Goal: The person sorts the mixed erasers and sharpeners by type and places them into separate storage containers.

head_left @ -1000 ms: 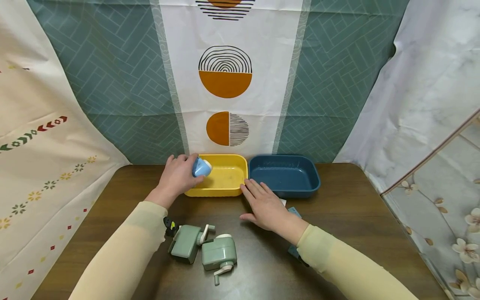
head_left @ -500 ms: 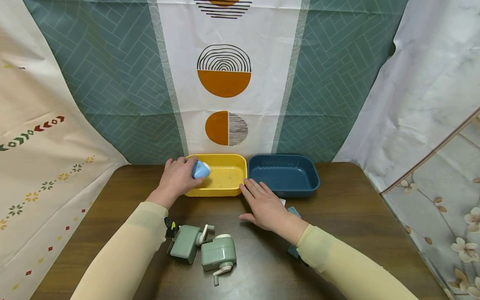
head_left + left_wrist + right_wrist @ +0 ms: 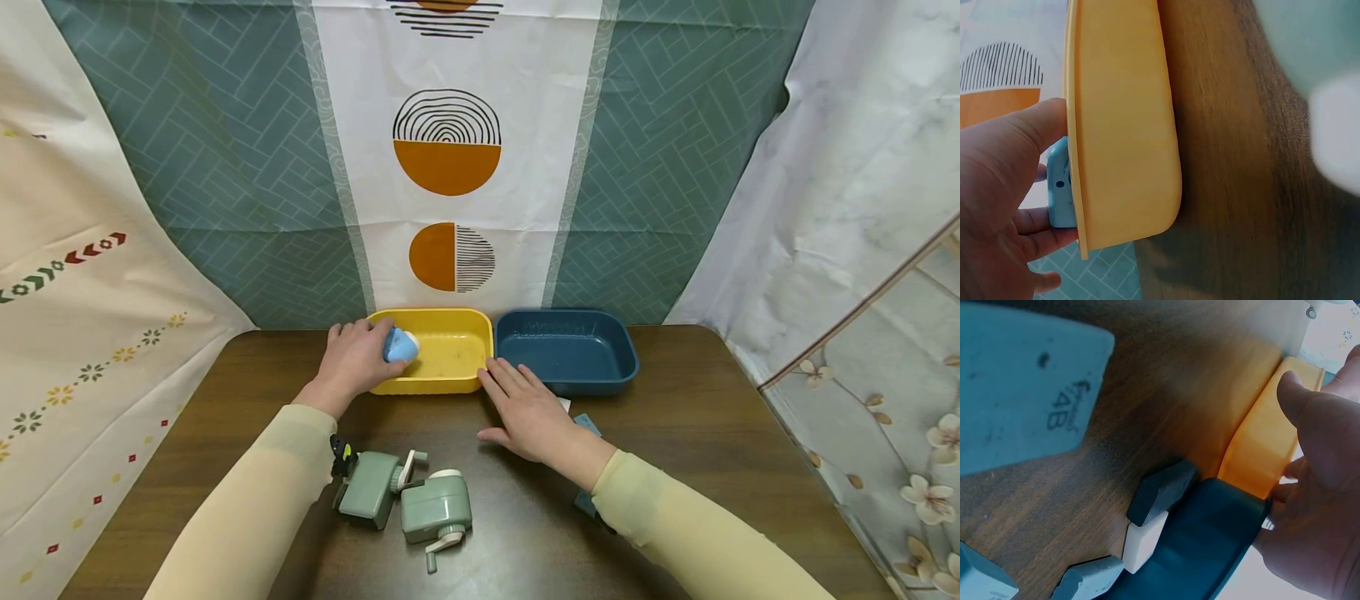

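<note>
My left hand (image 3: 351, 360) pinches a small light-blue pencil sharpener (image 3: 401, 346) with a whitish end, inside the left end of the yellow tray (image 3: 435, 387). In the left wrist view a dark hole marks the sharpener (image 3: 1059, 203), and the tray wall (image 3: 1122, 125) hides part of it. With fingers stretched out, my right hand (image 3: 528, 414) rests at the front corner where the yellow tray meets the navy tray (image 3: 592, 387). Nothing is held in it. Two green crank pencil sharpeners (image 3: 437, 510) stand near my left forearm.
By the navy tray's front wall lie a black eraser (image 3: 1159, 492), a white eraser (image 3: 1144, 542) and a grey-blue eraser (image 3: 1090, 579). A blue eraser marked 4B (image 3: 1022, 387) is closer to my right wrist. Patterned cloths surround the wooden table (image 3: 697, 433).
My left hand has lowered the blue sharpener slightly into the yellow tray. The right hand has stayed in place; the head view shifted a little.
</note>
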{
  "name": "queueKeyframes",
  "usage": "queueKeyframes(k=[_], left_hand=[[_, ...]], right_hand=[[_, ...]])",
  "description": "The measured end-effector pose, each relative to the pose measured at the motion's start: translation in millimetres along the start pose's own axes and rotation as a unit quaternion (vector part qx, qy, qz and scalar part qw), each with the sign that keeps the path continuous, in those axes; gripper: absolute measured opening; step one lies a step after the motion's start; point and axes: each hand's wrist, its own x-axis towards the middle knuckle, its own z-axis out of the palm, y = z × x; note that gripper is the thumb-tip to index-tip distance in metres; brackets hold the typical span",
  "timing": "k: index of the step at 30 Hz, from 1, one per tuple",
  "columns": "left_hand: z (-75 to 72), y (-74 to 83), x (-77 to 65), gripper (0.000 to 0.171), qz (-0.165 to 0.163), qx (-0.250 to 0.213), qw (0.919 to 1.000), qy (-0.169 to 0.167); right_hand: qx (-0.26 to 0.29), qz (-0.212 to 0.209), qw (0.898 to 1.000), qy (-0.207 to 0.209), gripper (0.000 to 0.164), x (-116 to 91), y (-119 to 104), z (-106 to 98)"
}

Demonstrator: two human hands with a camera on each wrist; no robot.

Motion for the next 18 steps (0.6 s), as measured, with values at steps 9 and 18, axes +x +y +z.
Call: queueKeyframes(k=[9, 18], left_hand=[[0.9, 1.1, 1.8, 0.075, -0.003, 0.006, 1.0000, -0.002], [1.0, 2.4, 1.6, 0.070, 0.010, 0.013, 0.9999, 0.003]], right_hand=[[0.005, -0.004, 1.000, 0.008, 0.095, 0.8, 1.1, 3.3], [0.000, 0.002, 1.000, -0.001, 0.096, 1.5, 1.1, 0.5]])
